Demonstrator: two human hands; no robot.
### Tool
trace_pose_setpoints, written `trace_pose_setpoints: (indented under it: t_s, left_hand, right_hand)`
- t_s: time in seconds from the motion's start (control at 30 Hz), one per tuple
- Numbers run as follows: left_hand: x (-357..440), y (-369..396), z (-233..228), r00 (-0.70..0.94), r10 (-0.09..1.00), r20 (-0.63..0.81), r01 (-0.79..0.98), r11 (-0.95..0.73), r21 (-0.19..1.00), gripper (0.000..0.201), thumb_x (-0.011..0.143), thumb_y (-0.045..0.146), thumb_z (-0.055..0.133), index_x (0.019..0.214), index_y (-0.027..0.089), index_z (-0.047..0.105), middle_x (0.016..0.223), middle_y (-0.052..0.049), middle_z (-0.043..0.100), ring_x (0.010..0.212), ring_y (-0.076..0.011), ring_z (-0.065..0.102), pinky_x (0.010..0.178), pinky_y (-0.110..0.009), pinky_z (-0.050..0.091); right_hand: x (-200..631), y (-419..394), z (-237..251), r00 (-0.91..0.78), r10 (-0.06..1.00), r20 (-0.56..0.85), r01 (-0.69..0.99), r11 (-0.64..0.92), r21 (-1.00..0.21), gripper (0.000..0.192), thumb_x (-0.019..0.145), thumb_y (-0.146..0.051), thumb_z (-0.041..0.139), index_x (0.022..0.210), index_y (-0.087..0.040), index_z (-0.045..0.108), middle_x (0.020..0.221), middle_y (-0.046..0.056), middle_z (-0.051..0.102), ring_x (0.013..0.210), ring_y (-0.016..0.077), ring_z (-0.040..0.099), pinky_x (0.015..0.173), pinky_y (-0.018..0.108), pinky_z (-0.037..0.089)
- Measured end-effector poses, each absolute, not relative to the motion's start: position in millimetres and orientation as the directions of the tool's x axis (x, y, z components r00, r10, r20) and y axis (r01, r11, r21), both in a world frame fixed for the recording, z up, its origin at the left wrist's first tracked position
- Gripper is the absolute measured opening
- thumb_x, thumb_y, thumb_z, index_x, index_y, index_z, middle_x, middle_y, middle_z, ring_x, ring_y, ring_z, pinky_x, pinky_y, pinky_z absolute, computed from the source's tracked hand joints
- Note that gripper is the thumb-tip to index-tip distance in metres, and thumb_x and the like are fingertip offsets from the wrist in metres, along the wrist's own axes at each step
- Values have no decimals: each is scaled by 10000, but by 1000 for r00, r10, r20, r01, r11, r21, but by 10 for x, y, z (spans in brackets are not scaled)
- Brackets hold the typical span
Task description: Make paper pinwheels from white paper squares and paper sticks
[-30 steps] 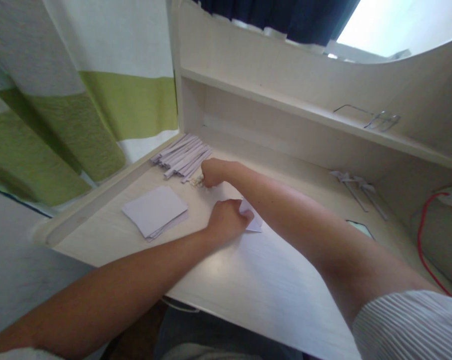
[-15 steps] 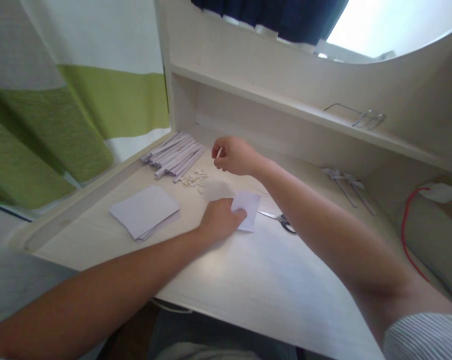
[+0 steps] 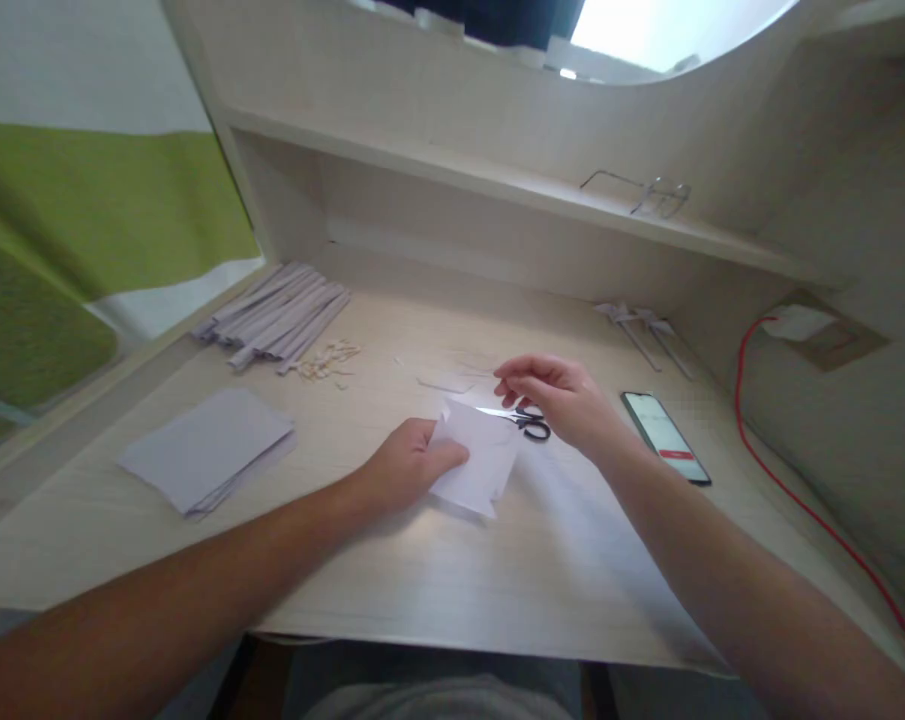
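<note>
My left hand (image 3: 407,465) grips a small cut sheet of white paper (image 3: 478,455), its thumb on top and its fingers underneath. The sheet is held just over the desk, with notches at its edges. My right hand (image 3: 553,392) is beside the paper's upper right corner, fingertips pinched together; whatever is between them is too small to make out. Between the right hand and the paper lie scissors (image 3: 536,430) with black handles, their blades partly behind the sheet. A flat paper scrap (image 3: 448,382) rests just beyond.
On the left are a stack of white paper (image 3: 208,450), a bundle of rolled paper sticks (image 3: 279,315) and a heap of small pale bits (image 3: 328,360). A phone (image 3: 666,435), paper pinwheel-like pieces (image 3: 639,325) and a red cable (image 3: 804,500) lie right. Glasses (image 3: 658,197) sit on the shelf.
My right hand has come back from near the pale bits to the paper and scissors. The sheet in my left hand is lifted and turned. The view has shifted right, showing the phone.
</note>
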State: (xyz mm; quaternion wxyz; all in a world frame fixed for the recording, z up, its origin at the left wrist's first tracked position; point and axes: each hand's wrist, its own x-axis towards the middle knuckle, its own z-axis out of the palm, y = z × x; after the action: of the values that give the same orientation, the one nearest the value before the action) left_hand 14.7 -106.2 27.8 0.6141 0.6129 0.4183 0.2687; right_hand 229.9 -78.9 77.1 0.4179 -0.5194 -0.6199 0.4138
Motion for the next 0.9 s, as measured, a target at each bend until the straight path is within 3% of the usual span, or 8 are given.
trace_pose_setpoints:
  t_s: [0.27, 0.4, 0.5, 0.57, 0.73, 0.9]
  left_hand:
    - [359, -916, 434, 675, 678, -292, 299, 111, 948, 216, 777, 336, 569, 663, 155, 603, 597, 11, 549, 514, -120, 468, 504, -246, 301]
    - [465, -875, 437, 713, 636, -295, 349, 42, 936, 225, 804, 329, 561, 667, 161, 620, 602, 13, 559, 518, -126, 471, 514, -250, 302]
    - [447, -885, 399, 727, 612, -312, 386, 12, 922, 244, 835, 331, 572, 700, 151, 666, 640, -1, 593, 553, -135, 497, 533, -248, 313]
    - [401, -901, 392, 729, 603, -324, 413, -10, 911, 269, 858, 341, 572, 734, 140, 701, 665, -12, 611, 581, -143, 512, 551, -248, 327]
    - [326, -944, 481, 765, 559, -320, 426, -68, 902, 260, 883, 344, 582, 743, 149, 682, 697, 3, 600, 618, -135, 509, 567, -233, 354]
    - [316, -948, 519, 800, 501, -329, 431, -99, 897, 287, 929, 379, 567, 757, 158, 628, 684, 30, 529, 601, -110, 444, 528, -215, 315]
  right_hand:
    - [2413, -1242, 604, 71, 987, 145, 97, 138, -986, 196, 831, -335, 743, 917, -186, 649, 865, 63, 786, 756, 177, 728, 710, 310, 574]
    - [2422, -1306, 595, 149, 947, 284, 222, 248, -943, 141, 855, -313, 751, 910, -205, 678, 890, 47, 772, 865, 204, 744, 797, 344, 586]
    - [2440, -1358, 606, 122, 916, 383, 311, 331, -891, 39, 884, -244, 719, 913, -218, 722, 899, 26, 770, 864, 193, 741, 822, 345, 590]
    - [2457, -1399, 614, 76, 903, 422, 360, 370, -857, 81, 915, -200, 677, 926, -225, 754, 918, 24, 785, 887, 191, 742, 836, 340, 589]
    - [2482, -1506, 612, 2, 889, 458, 500, 395, -770, 182, 961, -176, 615, 1037, -240, 768, 1053, 30, 792, 989, 194, 729, 903, 348, 566]
    - [2470, -1587, 570, -145, 893, 427, 567, 428, -703, 180, 865, -231, 739, 1040, -191, 749, 1009, 48, 785, 896, 193, 727, 830, 329, 559]
